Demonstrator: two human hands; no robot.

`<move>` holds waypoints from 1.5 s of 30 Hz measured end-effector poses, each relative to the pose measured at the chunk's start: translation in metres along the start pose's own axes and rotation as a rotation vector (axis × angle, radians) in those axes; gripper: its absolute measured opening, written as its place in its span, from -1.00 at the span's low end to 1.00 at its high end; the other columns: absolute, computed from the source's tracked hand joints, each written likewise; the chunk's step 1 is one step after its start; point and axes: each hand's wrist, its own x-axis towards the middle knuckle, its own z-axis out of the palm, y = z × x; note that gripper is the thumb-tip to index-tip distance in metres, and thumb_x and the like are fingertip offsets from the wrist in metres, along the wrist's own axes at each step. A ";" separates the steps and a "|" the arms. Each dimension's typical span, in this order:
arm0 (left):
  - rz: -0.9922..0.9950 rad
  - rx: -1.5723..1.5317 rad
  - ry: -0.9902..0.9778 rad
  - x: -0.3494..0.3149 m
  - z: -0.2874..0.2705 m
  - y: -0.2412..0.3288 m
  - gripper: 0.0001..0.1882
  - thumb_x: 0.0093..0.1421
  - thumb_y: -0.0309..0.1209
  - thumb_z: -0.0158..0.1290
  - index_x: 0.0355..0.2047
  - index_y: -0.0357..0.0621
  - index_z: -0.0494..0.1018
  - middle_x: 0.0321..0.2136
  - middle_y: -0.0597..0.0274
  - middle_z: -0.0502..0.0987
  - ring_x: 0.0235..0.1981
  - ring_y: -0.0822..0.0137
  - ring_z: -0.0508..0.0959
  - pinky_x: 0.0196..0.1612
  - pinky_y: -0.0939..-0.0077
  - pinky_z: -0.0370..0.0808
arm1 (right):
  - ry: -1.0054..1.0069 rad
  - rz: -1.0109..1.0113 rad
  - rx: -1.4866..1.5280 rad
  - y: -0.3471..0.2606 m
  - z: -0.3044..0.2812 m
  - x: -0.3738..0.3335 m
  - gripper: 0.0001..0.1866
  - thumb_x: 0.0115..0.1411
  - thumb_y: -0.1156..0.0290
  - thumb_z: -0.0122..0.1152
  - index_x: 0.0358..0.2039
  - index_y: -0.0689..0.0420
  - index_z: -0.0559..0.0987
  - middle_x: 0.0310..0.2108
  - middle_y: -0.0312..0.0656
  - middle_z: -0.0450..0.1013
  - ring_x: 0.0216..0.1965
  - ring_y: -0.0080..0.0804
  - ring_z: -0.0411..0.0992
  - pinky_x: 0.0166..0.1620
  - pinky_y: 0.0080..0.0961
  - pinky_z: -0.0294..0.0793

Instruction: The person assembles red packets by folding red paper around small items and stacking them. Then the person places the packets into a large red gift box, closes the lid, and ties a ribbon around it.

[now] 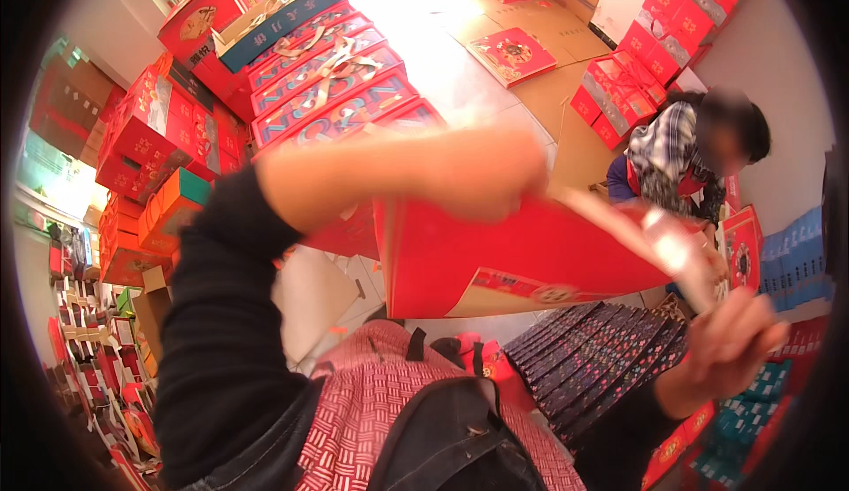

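A large red gift box (522,257) with a cream and patterned lower band is tilted in front of me, above my lap. My left hand (495,168), smeared by motion, is closed at the box's upper edge; its fingers are hidden behind its back. From beside it a pale ribbon (610,219) runs to the right across the box top, with a bright blurred stretch partway along. Out to the right, past the box's end, my right hand (730,341) is closed with curled fingers around the ribbon's other end.
Red boxes with ribbons (332,93) stand in a row at far left, a dark-blue open tray (283,15) on top. A co-worker (694,146) bends low at right. A flat red box (513,56) lies on cardboard (566,106). Blue packages (796,257) stack along the right wall.
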 end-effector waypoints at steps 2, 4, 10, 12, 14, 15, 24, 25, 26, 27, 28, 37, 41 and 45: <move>0.058 0.016 0.344 -0.066 -0.081 0.017 -0.79 -0.13 -0.51 0.03 -0.42 -0.29 0.51 -0.56 -0.03 0.49 -0.42 0.12 0.55 -0.36 0.30 0.47 | 0.036 -0.051 -0.009 -0.035 -0.003 0.017 -0.69 0.36 0.27 -0.34 -0.08 0.22 0.26 -0.23 -0.22 0.31 -0.42 -0.64 0.29 -0.37 -0.76 0.25; 0.024 0.111 0.535 -0.145 -0.125 0.037 -0.77 -0.11 -0.51 0.03 -0.37 -0.28 0.49 -0.54 0.01 0.48 -0.43 0.14 0.55 -0.39 0.32 0.47 | -0.126 -0.025 0.038 -0.055 0.035 0.075 -0.57 0.32 0.04 -0.32 -0.34 0.11 0.41 -0.33 -0.17 0.37 -0.55 -0.41 0.36 -0.46 -0.42 0.42; -0.041 0.538 0.812 -0.313 -0.187 -0.021 -0.70 -0.06 -0.50 0.01 -0.25 -0.24 0.43 -0.50 0.12 0.48 -0.45 0.21 0.54 -0.46 0.38 0.47 | -0.051 -0.118 0.234 -0.023 0.085 0.179 -0.75 0.35 0.34 -0.33 -0.14 0.20 0.30 -0.43 -0.32 0.24 -0.48 -0.65 0.20 -0.39 -0.68 0.18; -0.096 0.718 0.833 -0.349 -0.185 -0.044 -0.68 -0.04 -0.50 0.00 -0.20 -0.23 0.41 -0.49 0.15 0.47 -0.45 0.23 0.54 -0.48 0.40 0.47 | 0.020 -0.149 0.353 0.039 0.114 0.206 -0.78 0.34 0.32 -0.28 -0.32 0.17 0.33 -0.54 -0.37 0.19 -0.60 -0.67 0.13 -0.51 -0.67 0.12; -0.093 0.865 0.805 -0.339 -0.159 -0.092 -0.65 -0.03 -0.49 -0.01 -0.16 -0.22 0.39 -0.48 0.19 0.47 -0.46 0.25 0.54 -0.51 0.42 0.46 | 0.313 -0.141 0.369 0.109 0.111 0.211 -0.75 0.32 0.27 -0.21 -0.41 0.13 0.35 -0.59 -0.40 0.20 -0.68 -0.68 0.09 -0.59 -0.68 0.06; -0.126 0.977 0.761 -0.335 -0.137 -0.109 -0.64 -0.02 -0.49 -0.01 -0.14 -0.21 0.38 -0.47 0.21 0.47 -0.46 0.26 0.54 -0.52 0.43 0.46 | 0.453 -0.077 0.425 0.152 0.097 0.203 -0.73 0.31 0.24 -0.19 -0.42 0.11 0.37 -0.60 -0.40 0.21 -0.70 -0.68 0.07 -0.61 -0.69 0.04; -0.285 0.797 0.422 -0.284 0.139 -0.258 -0.70 0.03 -0.40 -0.05 -0.22 -0.24 0.41 -0.29 0.18 0.48 -0.41 0.31 0.52 -0.48 0.46 0.45 | 1.301 0.343 0.339 0.282 0.105 0.074 -0.66 0.31 0.14 -0.16 -0.44 0.09 0.44 -0.67 -0.36 0.26 -0.79 -0.66 0.02 -0.71 -0.71 -0.03; -0.279 0.741 0.388 -0.281 0.151 -0.260 -0.65 0.02 -0.40 -0.05 -0.15 -0.24 0.41 -0.23 0.18 0.49 -0.38 0.30 0.53 -0.45 0.44 0.46 | 1.251 0.311 0.266 0.273 0.109 0.067 -0.65 0.31 0.13 -0.17 -0.44 0.10 0.45 -0.66 -0.36 0.27 -0.78 -0.67 0.03 -0.71 -0.71 -0.03; -0.164 0.559 0.471 -0.280 0.147 -0.257 -0.75 0.05 -0.42 -0.02 -0.24 -0.17 0.46 -0.32 0.16 0.51 -0.41 0.25 0.54 -0.46 0.41 0.45 | 1.193 0.279 0.200 0.264 0.113 0.064 -0.63 0.31 0.13 -0.18 -0.44 0.11 0.46 -0.66 -0.35 0.28 -0.77 -0.68 0.05 -0.71 -0.72 -0.02; -0.112 0.357 0.484 -0.277 0.136 -0.250 -0.79 0.05 -0.43 0.00 -0.28 -0.16 0.47 -0.37 0.15 0.51 -0.43 0.22 0.53 -0.46 0.40 0.45 | 1.094 0.340 0.022 0.257 0.119 0.068 -0.62 0.31 0.12 -0.18 -0.44 0.12 0.47 -0.65 -0.35 0.30 -0.75 -0.68 0.09 -0.69 -0.73 0.01; -0.065 0.154 0.494 -0.272 0.123 -0.241 -0.83 0.05 -0.44 0.02 -0.32 -0.14 0.48 -0.42 0.13 0.50 -0.45 0.20 0.53 -0.46 0.39 0.44 | 0.985 0.399 -0.150 0.251 0.127 0.074 -0.60 0.31 0.11 -0.19 -0.44 0.13 0.48 -0.63 -0.34 0.32 -0.72 -0.69 0.14 -0.66 -0.74 0.04; -0.395 0.361 0.741 -0.192 0.100 -0.259 -0.60 0.04 -0.37 0.06 -0.07 -0.12 0.38 -0.09 0.04 0.41 -0.04 0.06 0.39 -0.01 0.21 0.34 | 0.607 0.120 0.234 0.164 0.141 0.128 -0.70 0.35 0.25 -0.25 -0.47 0.13 0.32 -0.61 -0.34 0.15 -0.52 -0.54 0.16 -0.27 -0.50 0.25; -0.389 0.510 0.573 -0.177 0.123 -0.267 -0.42 0.00 -0.33 0.07 0.07 -0.16 0.27 0.08 0.05 0.29 0.14 0.03 0.25 0.16 0.16 0.20 | 0.608 0.041 0.292 0.130 0.117 0.119 -0.74 0.33 0.31 -0.20 -0.34 0.20 0.40 -0.64 -0.40 0.10 -0.64 -0.67 0.06 -0.51 -0.69 0.12; -0.231 0.490 0.554 -0.197 0.139 -0.266 -0.41 -0.02 -0.35 0.05 0.06 -0.23 0.26 0.09 0.06 0.28 0.15 0.05 0.24 0.19 0.19 0.16 | 0.766 0.442 -0.475 0.147 0.081 0.115 -0.63 0.31 0.13 -0.18 -0.29 0.19 0.45 -0.70 -0.52 0.03 -0.73 -0.81 -0.07 -0.70 -0.76 -0.13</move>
